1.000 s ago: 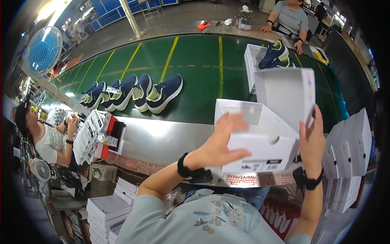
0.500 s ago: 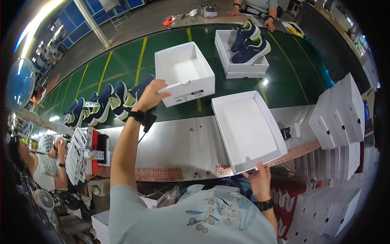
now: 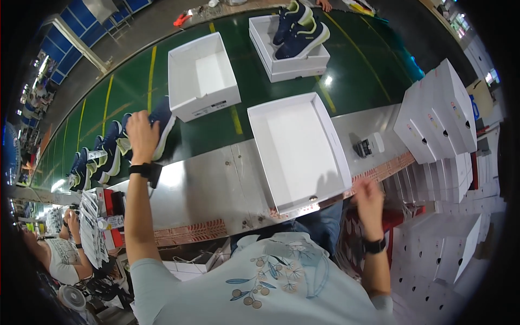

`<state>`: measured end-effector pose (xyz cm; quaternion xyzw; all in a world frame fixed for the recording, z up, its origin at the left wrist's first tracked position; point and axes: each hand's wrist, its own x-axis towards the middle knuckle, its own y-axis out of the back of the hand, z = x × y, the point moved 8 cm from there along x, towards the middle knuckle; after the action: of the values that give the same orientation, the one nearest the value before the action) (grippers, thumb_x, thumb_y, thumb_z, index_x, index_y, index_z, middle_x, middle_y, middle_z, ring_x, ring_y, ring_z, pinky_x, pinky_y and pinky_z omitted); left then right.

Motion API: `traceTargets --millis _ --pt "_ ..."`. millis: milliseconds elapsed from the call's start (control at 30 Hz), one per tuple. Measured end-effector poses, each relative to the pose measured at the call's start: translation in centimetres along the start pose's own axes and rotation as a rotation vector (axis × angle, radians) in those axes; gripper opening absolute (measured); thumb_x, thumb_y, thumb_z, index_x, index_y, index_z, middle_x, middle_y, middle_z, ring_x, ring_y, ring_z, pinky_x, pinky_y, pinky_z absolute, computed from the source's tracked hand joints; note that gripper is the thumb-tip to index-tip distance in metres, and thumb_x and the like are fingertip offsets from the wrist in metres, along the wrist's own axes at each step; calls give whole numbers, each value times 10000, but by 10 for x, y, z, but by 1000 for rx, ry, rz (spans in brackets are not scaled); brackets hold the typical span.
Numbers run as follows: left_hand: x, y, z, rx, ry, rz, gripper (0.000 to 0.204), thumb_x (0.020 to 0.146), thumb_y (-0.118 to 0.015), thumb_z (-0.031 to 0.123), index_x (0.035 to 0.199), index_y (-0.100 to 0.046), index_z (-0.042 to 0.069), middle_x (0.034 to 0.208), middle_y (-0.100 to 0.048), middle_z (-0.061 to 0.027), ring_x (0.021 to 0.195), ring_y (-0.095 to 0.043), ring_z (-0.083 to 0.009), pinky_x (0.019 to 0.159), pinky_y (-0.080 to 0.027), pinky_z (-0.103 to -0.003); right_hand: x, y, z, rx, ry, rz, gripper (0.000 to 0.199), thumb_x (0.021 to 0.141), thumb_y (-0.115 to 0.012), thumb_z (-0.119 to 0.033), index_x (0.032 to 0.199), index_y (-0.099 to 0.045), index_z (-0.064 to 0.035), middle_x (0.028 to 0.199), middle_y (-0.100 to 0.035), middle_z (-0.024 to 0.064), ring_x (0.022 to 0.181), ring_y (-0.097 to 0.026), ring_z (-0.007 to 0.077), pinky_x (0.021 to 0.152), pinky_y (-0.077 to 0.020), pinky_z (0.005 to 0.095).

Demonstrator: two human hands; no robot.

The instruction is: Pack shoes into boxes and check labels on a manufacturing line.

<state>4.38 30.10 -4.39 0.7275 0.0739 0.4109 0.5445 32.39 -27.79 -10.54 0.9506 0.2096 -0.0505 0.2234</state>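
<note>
Left hand (image 3: 142,134), frame left, is resting half-curled over navy fabric shoes (image 3: 164,114), hold unclear; slipping risks dropping one. Right hand (image 3: 369,199): empty-looking, aperture unclear.

Navy shoes (image 3: 299,42) have lime linings (image 3: 123,145) and pale soles (image 3: 162,143); boxes (image 3: 208,104) are white; the green belt (image 3: 130,89) has yellow stripes; the pale blue shirt (image 3: 206,298) is flower-patterned.

Head-worn fisheye looks down on both hands (image 3: 142,136) (image 3: 370,203) from near, rim seemingly dim
</note>
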Motion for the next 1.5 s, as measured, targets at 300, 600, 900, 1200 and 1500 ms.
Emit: traceTargets --millis 300,600,900,1200,1500 --pt "-68 -46 -75 74 62 -316 470 722 -847 394 1043 -696 85 1070 -565 -136 1036 -563 -364 876 -448 -481 151 41 -18 -1010 466 329 554 848 -763 -278 1218 -533 65 1137 -582 271 1060 -539 462 943 -436 508" --pt "-55 -33 -89 197 513 -374 580 759 -775 567 1115 -717 112 1201 -629 -204 1118 -604 -449 936 -487 -505 46 -83 -142 -570 881 -276 360 867 -724 -201 1097 -563 24 1013 -572 207 965 -543 404 846 -447 482" --pt "-54 -59 -94 -151 227 -717 709 707 -836 449 1286 -647 88 1135 -689 -241 1107 -655 -380 977 -496 -437 -40 -181 -101 -659 1203 -836 203 741 -666 -83 895 -540 -41 922 -531 103 922 -532 290 821 -428 381" --pt "-50 -59 -79 -70 135 -687 667 674 -844 471 1216 -701 108 1137 -675 -265 1048 -664 -411 915 -516 -451 -37 -190 -82 -688 1250 -745 150 767 -628 -85 855 -511 -54 889 -505 100 876 -521 262 797 -422 362" --pt "34 -33 -100 -1052 695 -312 722 846 -729 603 1172 -674 -39 1077 -708 -115 912 -686 -183 771 -544 -312 31 -110 -124 -281 831 -461 315 851 -735 -204 1023 -591 17 961 -579 198 922 -544 382 836 -440 465"
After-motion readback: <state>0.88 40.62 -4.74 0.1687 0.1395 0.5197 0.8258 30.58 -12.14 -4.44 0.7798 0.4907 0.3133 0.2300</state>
